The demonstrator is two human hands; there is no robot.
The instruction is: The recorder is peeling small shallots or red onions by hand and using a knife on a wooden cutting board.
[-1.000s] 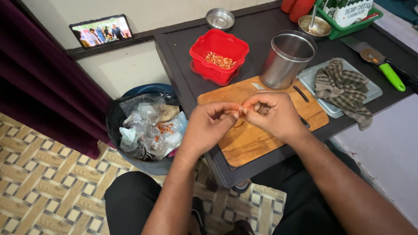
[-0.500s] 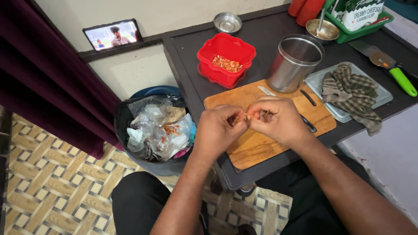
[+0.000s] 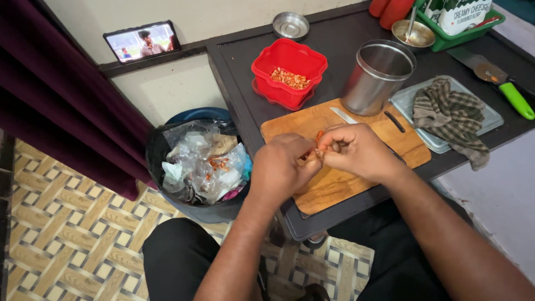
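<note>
Orange small piece [image 3: 320, 135] pinched between left hand [image 3: 284, 167] and right hand [image 3: 356, 151] fingertips. Hands over wooden cutting board [image 3: 345, 184]; knife [image 3: 365, 124] lies behind them.

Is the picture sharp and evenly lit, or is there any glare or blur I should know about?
Head view: soft, even light, only faint shadows; the left hand and right hand look sharp, though the small orange piece between them is too tiny to identify; bright sheen on the steel cup; edges bend slightly, wide-lens style.

Matt wooden cutting board [image 3: 356, 184], glossy red plastic container [image 3: 290, 69], brushed metal canister [image 3: 376, 78], checked cloth [image 3: 446, 114].
</note>
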